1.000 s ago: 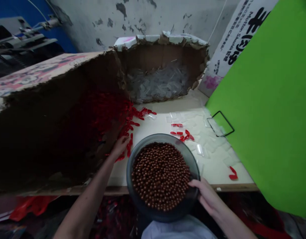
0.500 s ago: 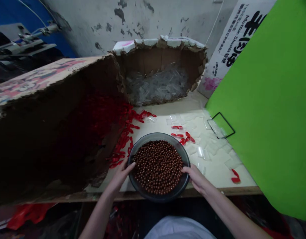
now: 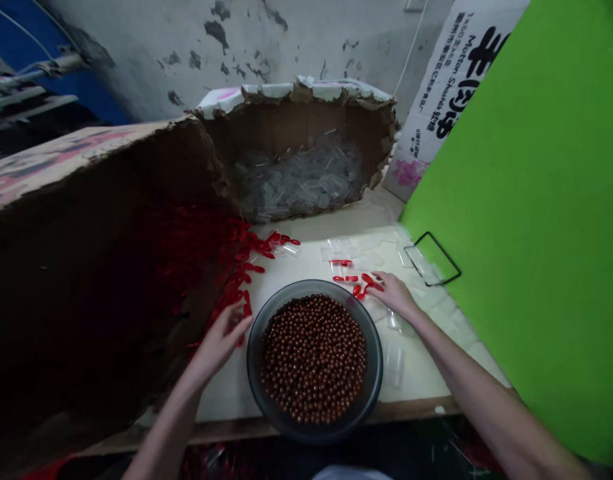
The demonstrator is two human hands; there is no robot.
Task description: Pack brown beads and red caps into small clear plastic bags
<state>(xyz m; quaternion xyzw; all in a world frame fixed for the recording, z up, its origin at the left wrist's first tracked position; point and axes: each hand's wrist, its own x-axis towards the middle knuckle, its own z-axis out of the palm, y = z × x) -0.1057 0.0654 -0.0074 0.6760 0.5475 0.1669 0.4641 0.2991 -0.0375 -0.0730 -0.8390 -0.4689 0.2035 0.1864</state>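
Note:
A dark grey bowl (image 3: 254, 373) full of round brown beads (image 3: 314, 360) stands at the table's front edge, with neither hand on it. My left hand (image 3: 224, 337) is just left of its rim, thumb and fingers apart, close to red plastic pieces (image 3: 246, 307). Beyond the bowl's right side, my right hand (image 3: 396, 293) reaches over a small group of red pieces (image 3: 367, 280). Its fingers are stretched out, and the fingertips seem to touch those pieces. I cannot see anything held in either hand.
A cut-open cardboard box (image 3: 101, 143) on the left holds many red pieces. Behind, another torn box (image 3: 386, 143) contains clear plastic pieces (image 3: 306, 183). More clear pieces (image 3: 395, 363) lie on the white tabletop (image 3: 281, 267). A green panel (image 3: 536, 200) with a black wire frame (image 3: 459, 273) borders the right.
Both hands have let go of the bowl's rim. My right hand has moved forward to the red pieces; my left has drawn slightly left. The view has shifted a little.

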